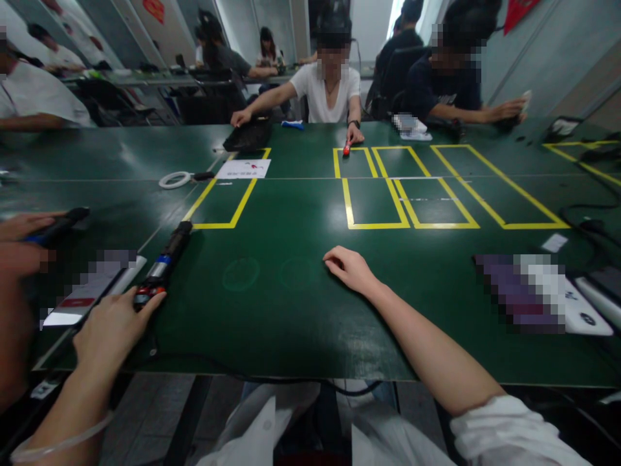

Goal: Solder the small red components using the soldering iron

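Observation:
My left hand (112, 327) lies at the near left edge of the green table (301, 310), fingers extended, with the fingertips touching the red end of a black electric screwdriver (165, 262) that lies on the table pointing away from me. It does not grip the tool. My right hand (350, 268) rests palm down on the bare table in the middle, fingers loosely curled and holding nothing. A cable runs from the screwdriver along the table's front edge.
Yellow tape rectangles (407, 194) mark the table. A white ring (175, 179) and a paper sheet (243, 169) lie at the left rectangle. A blurred card lies by my left hand, blurred items at right. Another person's hand (24, 226) holds a black tool at far left. People sit opposite.

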Motion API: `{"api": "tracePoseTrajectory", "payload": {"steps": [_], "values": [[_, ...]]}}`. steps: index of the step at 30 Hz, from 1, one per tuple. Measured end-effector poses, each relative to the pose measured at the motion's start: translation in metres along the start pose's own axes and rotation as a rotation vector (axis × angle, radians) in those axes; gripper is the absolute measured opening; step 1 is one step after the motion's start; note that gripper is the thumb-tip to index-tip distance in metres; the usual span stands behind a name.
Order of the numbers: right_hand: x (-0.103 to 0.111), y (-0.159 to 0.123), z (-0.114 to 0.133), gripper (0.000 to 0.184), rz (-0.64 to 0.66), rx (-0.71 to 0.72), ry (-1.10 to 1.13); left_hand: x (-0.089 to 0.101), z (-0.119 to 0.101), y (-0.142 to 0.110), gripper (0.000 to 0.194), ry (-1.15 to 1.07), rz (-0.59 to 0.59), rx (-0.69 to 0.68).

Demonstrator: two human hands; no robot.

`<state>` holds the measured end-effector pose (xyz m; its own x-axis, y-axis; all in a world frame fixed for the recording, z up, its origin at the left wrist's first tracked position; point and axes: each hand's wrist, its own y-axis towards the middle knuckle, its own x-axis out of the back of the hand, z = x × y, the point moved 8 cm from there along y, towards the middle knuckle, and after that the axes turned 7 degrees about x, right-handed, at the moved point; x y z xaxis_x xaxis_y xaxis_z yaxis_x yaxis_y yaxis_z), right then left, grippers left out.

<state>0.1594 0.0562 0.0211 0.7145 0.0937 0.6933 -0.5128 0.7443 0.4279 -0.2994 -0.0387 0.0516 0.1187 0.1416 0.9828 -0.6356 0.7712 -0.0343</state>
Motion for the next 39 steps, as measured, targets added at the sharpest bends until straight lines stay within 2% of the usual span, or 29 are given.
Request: {"api": "tracePoseTrajectory", "payload": {"steps": [4,6,12,15,18,21,25,27,30,32,34,37,39], "values": [[-0.001,0.0,-0.001,0.012,-0.001,0.001,-0.001,0.024,-0.015,-0.025,0.071,0.118,-0.294,-0.075],[-0.002,0.0,-0.002,0.012,-0.001,0.001,0.0,0.029,-0.026,-0.035,0.065,0.121,-0.368,-0.134],[-0.002,0.0,-0.003,0.011,-0.002,-0.004,-0.001,0.03,-0.026,-0.032,0.053,0.073,-0.343,-0.118],[-0.003,0.001,-0.003,0.011,-0.001,-0.011,0.006,0.031,-0.024,-0.024,0.053,0.027,-0.284,-0.094],[-0.004,0.001,-0.004,0.012,-0.004,-0.021,0.029,0.036,-0.036,-0.021,0.049,-0.124,-0.241,-0.098],[-0.004,0.001,-0.004,0.011,-0.017,-0.028,0.056,0.043,-0.08,-0.029,0.04,-0.399,-0.17,-0.255],[-0.001,0.001,-0.004,0.011,-0.044,-0.032,0.094,0.053,-0.174,-0.059,0.039,-0.823,0.085,-0.593],[0.001,0.001,-0.004,0.011,-0.054,-0.032,0.121,0.056,-0.222,-0.077,0.042,-0.933,0.247,-0.75],[0.004,0.001,-0.005,0.014,-0.076,-0.041,0.178,0.058,-0.277,-0.099,0.043,-0.977,0.378,-0.917],[0.005,0.001,-0.007,0.022,-0.099,-0.05,0.223,0.054,-0.301,-0.107,0.043,-1.004,0.464,-0.966],[0.005,0.001,-0.008,0.033,-0.112,-0.052,0.256,0.045,-0.315,-0.111,0.046,-1.07,0.574,-0.974],[0.003,0.002,-0.008,0.038,-0.094,-0.038,0.263,0.03,-0.324,-0.116,0.051,-1.153,0.708,-0.963],[0.001,0.002,-0.005,0.03,-0.068,-0.013,0.236,0.022,-0.325,-0.12,0.052,-1.17,0.755,-0.971]]}}
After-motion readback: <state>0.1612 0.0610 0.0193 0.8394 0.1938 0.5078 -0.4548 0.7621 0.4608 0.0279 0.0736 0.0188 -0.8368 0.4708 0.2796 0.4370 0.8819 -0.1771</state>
